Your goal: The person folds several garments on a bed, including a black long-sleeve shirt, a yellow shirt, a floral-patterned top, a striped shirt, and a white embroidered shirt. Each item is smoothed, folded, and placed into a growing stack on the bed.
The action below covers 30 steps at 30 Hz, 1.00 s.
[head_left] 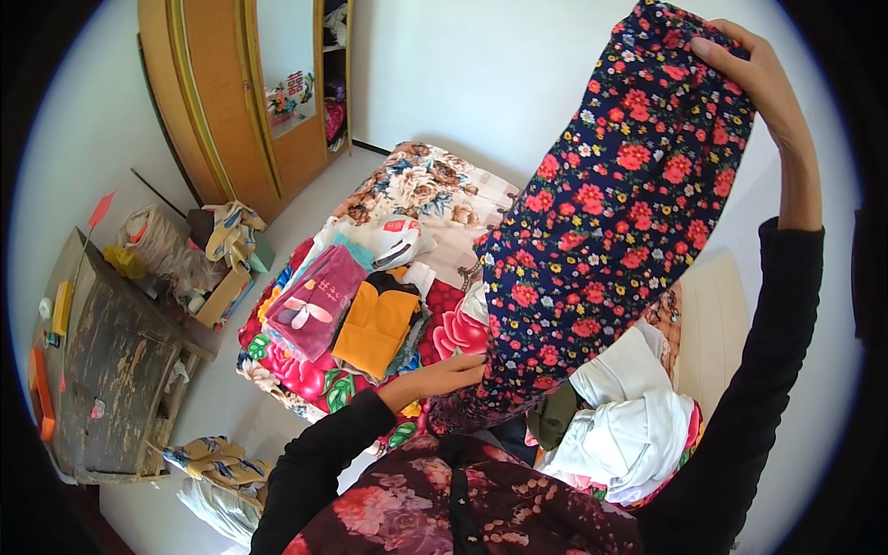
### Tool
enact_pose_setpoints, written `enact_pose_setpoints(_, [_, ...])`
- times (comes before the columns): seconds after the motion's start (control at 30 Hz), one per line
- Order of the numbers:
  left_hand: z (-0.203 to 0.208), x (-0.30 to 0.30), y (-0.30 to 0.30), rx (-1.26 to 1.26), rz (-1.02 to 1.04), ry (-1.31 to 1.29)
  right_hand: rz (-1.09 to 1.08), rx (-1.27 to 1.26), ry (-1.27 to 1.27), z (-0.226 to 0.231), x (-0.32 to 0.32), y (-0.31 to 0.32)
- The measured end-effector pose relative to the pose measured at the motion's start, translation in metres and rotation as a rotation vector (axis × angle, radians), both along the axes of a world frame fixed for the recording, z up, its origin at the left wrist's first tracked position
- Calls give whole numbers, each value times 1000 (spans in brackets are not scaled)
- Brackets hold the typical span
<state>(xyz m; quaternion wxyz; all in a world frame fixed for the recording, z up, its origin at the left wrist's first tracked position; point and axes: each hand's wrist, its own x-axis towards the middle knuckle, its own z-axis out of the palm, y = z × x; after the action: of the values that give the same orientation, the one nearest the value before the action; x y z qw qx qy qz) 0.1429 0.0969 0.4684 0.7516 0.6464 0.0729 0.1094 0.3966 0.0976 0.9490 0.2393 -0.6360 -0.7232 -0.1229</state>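
A long piece of navy floral cloth [610,213] with red, yellow and white flowers stretches between my two hands, from high at the right down toward my body. Whether it is a garment cannot be told. My right hand [751,74] is raised at the upper right, its thumb pressed on the cloth's top end and its fingers behind. Lower down, my left hand [449,373] pinches the cloth's left edge; its fingertips are partly hidden there. The cloth's lower end bunches in front of my chest.
On the bed [421,190] lie folded purple cloth [319,301], folded mustard cloth [375,324] and a white plastic bag [402,239]. White bedding [620,416] heaps at the right. A wooden wardrobe [217,92] with a mirror, a worn wooden table [120,361] and cluttered boxes stand at the left.
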Motion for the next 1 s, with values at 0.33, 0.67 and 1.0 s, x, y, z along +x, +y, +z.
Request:
enact_pose_setpoints(0.33, [12,20,8,-453,-8,-83,-173,162,60,-3,-30,-9])
enact_pose_setpoints(0.67, [44,-14,-13,-282,-486,-40,-200,51,7,-63,111,51])
enact_pose_setpoints(1.0, [53,-12,8,-814,-116,-292,-274,187,149,-393,190,46])
